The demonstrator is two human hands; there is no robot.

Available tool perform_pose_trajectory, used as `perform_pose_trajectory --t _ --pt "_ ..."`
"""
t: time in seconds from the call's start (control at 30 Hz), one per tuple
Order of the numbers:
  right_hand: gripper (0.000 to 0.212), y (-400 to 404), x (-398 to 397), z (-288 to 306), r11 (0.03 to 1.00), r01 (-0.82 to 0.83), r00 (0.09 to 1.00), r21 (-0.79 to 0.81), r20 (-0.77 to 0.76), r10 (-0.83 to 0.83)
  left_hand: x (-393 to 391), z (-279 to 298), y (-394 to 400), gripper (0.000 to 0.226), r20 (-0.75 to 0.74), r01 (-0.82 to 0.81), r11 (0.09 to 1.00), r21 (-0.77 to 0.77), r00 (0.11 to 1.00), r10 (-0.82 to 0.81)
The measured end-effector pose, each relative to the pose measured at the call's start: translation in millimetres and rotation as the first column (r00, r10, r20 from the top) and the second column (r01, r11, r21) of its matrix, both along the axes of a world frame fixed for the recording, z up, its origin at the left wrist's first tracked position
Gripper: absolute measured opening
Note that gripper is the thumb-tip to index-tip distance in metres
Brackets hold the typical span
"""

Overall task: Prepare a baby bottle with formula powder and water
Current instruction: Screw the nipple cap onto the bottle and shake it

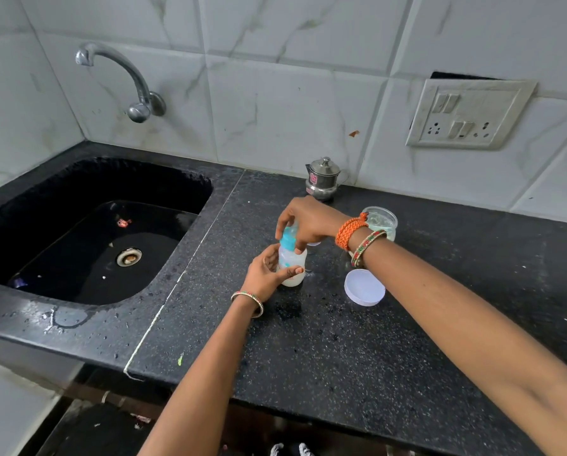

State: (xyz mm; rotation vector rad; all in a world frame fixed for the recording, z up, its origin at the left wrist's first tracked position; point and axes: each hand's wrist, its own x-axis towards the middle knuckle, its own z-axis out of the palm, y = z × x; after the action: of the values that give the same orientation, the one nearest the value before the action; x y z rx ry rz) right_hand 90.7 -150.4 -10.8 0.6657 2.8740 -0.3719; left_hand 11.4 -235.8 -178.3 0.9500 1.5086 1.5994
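A small baby bottle with milky liquid stands upright on the black speckled counter. My left hand wraps around its body from the left. My right hand comes from above and grips the bottle's blue cap ring, hiding the top. Behind my right wrist stands an uncovered clear jar; its white round lid lies flat on the counter to the right of the bottle.
A small steel pot with a lid stands by the tiled wall behind the bottle. A black sink with a wall tap lies to the left. A switch and socket plate sits on the wall at right.
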Motion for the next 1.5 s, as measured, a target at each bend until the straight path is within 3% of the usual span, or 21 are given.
perform_pose_trajectory --t 0.13,0.3,0.53,0.6,0.67,0.73,0.8,0.87,0.93,1.0,1.07,1.1,1.17,1.23,1.33,1.4,1.5 --pt "0.045 5.7 0.3 24.0 1.000 0.003 0.996 0.017 -0.089 -0.001 -2.1 1.3 -0.2 0.057 -0.009 0.015 1.000 -0.019 1.000 -0.016" --pt "0.050 -4.7 0.3 -2.5 0.997 0.010 1.000 0.074 -0.020 -0.008 2.0 -2.0 -0.6 0.054 -0.025 -0.018 1.000 0.001 1.000 0.018" --pt "0.064 -6.0 -4.9 -17.8 0.969 0.147 0.989 0.199 -0.023 -0.146 5.2 0.1 -0.5 0.057 -0.039 -0.047 0.999 0.009 0.998 0.047" --pt "0.080 -5.0 -3.9 -20.4 0.960 0.203 0.978 0.193 0.001 -0.207 4.7 -0.7 -0.1 0.063 -0.038 -0.051 0.999 0.017 0.998 0.051" --pt "0.111 -4.1 -2.4 -15.7 0.954 0.297 0.950 0.036 0.090 -0.300 3.4 -1.9 0.1 0.061 -0.055 -0.049 0.999 0.013 0.997 0.050" --pt "0.125 -2.3 0.0 -5.8 0.956 0.294 0.942 -0.007 0.169 -0.289 2.1 -2.4 -0.1 0.058 -0.049 -0.043 0.999 0.013 0.998 0.043" --pt "0.116 -0.8 2.7 2.7 0.986 0.143 0.972 0.090 0.177 -0.157 2.1 -3.3 0.0 0.056 -0.039 -0.035 0.999 0.017 0.999 0.036" --pt "0.095 -3.4 5.5 4.0 0.997 0.006 0.987 0.076 0.159 -0.018 2.4 -5.3 0.3 0.054 -0.040 -0.035 0.999 0.011 0.999 0.035" --pt "0.078 -4.7 7.4 -4.7 0.998 0.007 0.995 0.068 0.098 -0.013 1.8 -7.3 0.6 0.055 -0.039 -0.040 0.999 0.015 0.998 0.041" --pt "0.064 -6.6 8.0 -12.6 0.993 0.117 0.993 0.034 -0.033 -0.116 2.4 -6.4 0.5 0.054 -0.046 -0.039 0.999 0.023 0.998 0.040" --pt "0.068 -10.6 9.5 -17.2 0.973 0.227 0.971 -0.037 -0.069 -0.229 3.8 -4.4 0.1 0.056 -0.049 -0.040 0.999 0.022 0.998 0.041" --pt "0.076 -11.8 10.7 -18.1 0.970 0.244 0.969 0.013 -0.052 -0.243 4.5 -3.5 -0.2 0.057 -0.048 -0.043 0.999 0.024 0.998 0.044" --pt "0.088 -10.2 11.3 -21.4 0.960 0.194 0.981 0.203 -0.055 -0.187 4.3 -2.5 -0.5 0.054 -0.055 -0.045 0.999 0.031 0.997 0.047" --pt "0.091 -9.9 13.0 -23.2 0.977 0.136 0.991 0.165 -0.031 -0.133 3.4 -3.5 -0.2 0.050 -0.064 -0.037 0.999 0.022 0.997 0.039" --pt "0.089 -10.2 14.3 -27.0 0.984 0.173 0.983 0.039 -0.071 -0.170 3.4 -3.8 -0.8 0.049 -0.061 -0.036 0.999 0.018 0.997 0.037" --pt "0.087 -10.5 15.3 -29.3 0.968 0.224 0.968 0.117 -0.143 -0.207 3.1 -2.8 -0.9 0.049 -0.065 -0.033 0.999 0.021 0.997 0.035" --pt "0.077 -5.4 15.2 -33.0 0.965 0.211 0.976 0.159 -0.084 -0.199 3.7 -0.7 -1.9 0.048 -0.059 -0.019 0.999 0.028 0.998 0.021"
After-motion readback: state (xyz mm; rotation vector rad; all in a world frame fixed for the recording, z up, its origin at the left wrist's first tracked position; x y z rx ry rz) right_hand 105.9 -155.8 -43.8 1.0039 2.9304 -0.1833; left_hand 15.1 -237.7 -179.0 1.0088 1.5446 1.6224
